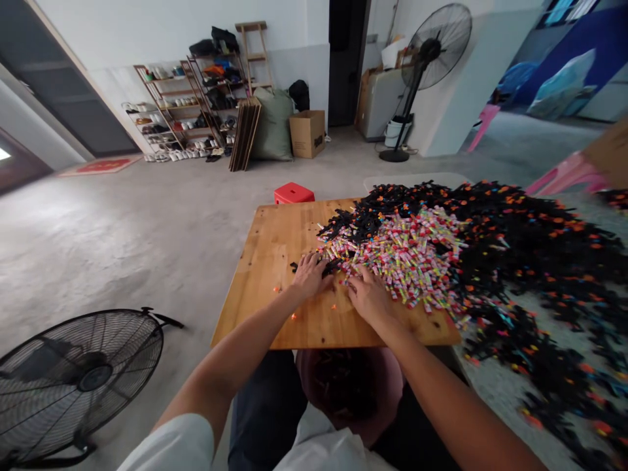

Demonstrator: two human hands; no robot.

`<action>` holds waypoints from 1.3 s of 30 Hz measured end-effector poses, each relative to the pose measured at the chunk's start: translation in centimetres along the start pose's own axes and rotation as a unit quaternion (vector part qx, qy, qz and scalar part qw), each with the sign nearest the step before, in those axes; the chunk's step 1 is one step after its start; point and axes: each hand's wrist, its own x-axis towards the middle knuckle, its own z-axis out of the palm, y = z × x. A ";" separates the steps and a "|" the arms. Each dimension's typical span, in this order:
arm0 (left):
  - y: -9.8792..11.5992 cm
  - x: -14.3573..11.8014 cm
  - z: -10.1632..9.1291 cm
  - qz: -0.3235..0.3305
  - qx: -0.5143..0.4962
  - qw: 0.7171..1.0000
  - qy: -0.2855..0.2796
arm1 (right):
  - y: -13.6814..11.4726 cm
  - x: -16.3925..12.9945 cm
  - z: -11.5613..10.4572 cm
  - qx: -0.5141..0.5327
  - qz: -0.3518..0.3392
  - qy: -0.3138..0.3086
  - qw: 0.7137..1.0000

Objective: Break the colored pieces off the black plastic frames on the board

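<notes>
Now both hands (338, 284) press loosely into colourful pieces (407, 258).

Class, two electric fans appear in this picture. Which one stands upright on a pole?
The far fan by the white wall stands upright on a pole with a round base; the near fan sits low on the floor, tilted back.

Your wooden board (275, 261) lies straight before you, at 12 o'clock. On its far right part, toward 1 o'clock, sits the heap of small tubes (407, 255), and your left hand (310, 275) and right hand (369, 296) rest on the board at the near edge of this heap, the left one touching a few dark pieces (330, 265). A wider pile of dark pieces (530, 261) spreads behind and right of the heap, at 2 o'clock. A bowl (350, 392) sits in your lap under the board's near edge. A floor fan (73, 379) stands at 9 o'clock, a stool (293, 193) behind the board, and a standing fan (426, 72) far off at 1 o'clock.
</notes>
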 end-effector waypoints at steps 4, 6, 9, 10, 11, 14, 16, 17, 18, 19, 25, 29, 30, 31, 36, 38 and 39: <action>0.5 2.0 0.8 -0.043 0.024 0.998 -0.037 | 0.0 -0.7 0.0 0.092 0.022 0.084 0.992; 0.8 2.2 0.8 -0.062 -0.010 0.998 -0.021 | 0.0 -1.4 -0.1 0.173 0.067 0.085 0.979; 1.4 1.7 -0.1 -0.101 -0.172 0.980 0.027 | -0.5 -2.7 -0.1 0.310 0.141 0.048 0.939; 1.7 1.4 -0.5 -0.125 -0.260 0.956 0.043 | -0.8 -3.1 -0.2 0.349 0.155 0.037 0.924; 2.1 1.0 -0.9 -0.154 -0.360 0.918 0.054 | -1.2 -3.5 -0.3 0.381 0.163 0.030 0.909; 3.9 -0.5 -2.0 -0.220 -0.630 0.742 0.060 | -2.6 -4.2 -1.1 0.441 0.173 0.029 0.880; 5.4 -1.5 -2.5 -0.229 -0.726 0.645 0.060 | -3.6 -4.4 -1.8 0.464 0.164 0.038 0.870; 6.2 -2.0 -2.7 -0.231 -0.750 0.616 0.064 | -4.0 -4.4 -2.2 0.469 0.157 0.045 0.868; 6.9 -2.4 -2.8 -0.234 -0.764 0.597 0.071 | -4.3 -4.4 -2.6 0.468 0.149 0.056 0.869; 7.7 -2.8 -2.9 -0.238 -0.771 0.585 0.077 | -4.5 -4.4 -2.9 0.460 0.141 0.068 0.874; 10.6 -3.7 -3.6 -0.231 -0.784 0.569 0.089 | -4.0 -4.7 -4.1 0.368 0.089 0.141 0.915; 11.6 -4.0 -3.9 -0.234 -0.780 0.571 0.105 | -3.5 -5.0 -4.8 0.329 0.053 0.157 0.930; 11.8 -4.0 -4.0 -0.231 -0.778 0.574 0.107 | -3.4 -5.0 -4.9 0.327 0.053 0.156 0.930; 12.0 -4.1 -4.1 -0.227 -0.776 0.578 0.108 | -3.4 -5.1 -5.1 0.329 0.057 0.154 0.930; 12.5 -4.6 -4.2 -0.230 -0.767 0.585 0.129 | -3.5 -5.3 -5.8 0.373 0.112 0.119 0.913; 12.5 -4.8 -4.2 -0.230 -0.764 0.587 0.134 | -3.5 -5.4 -6.0 0.409 0.149 0.096 0.895; 12.5 -4.8 -4.1 -0.229 -0.762 0.590 0.137 | -3.5 -5.4 -6.0 0.432 0.167 0.085 0.882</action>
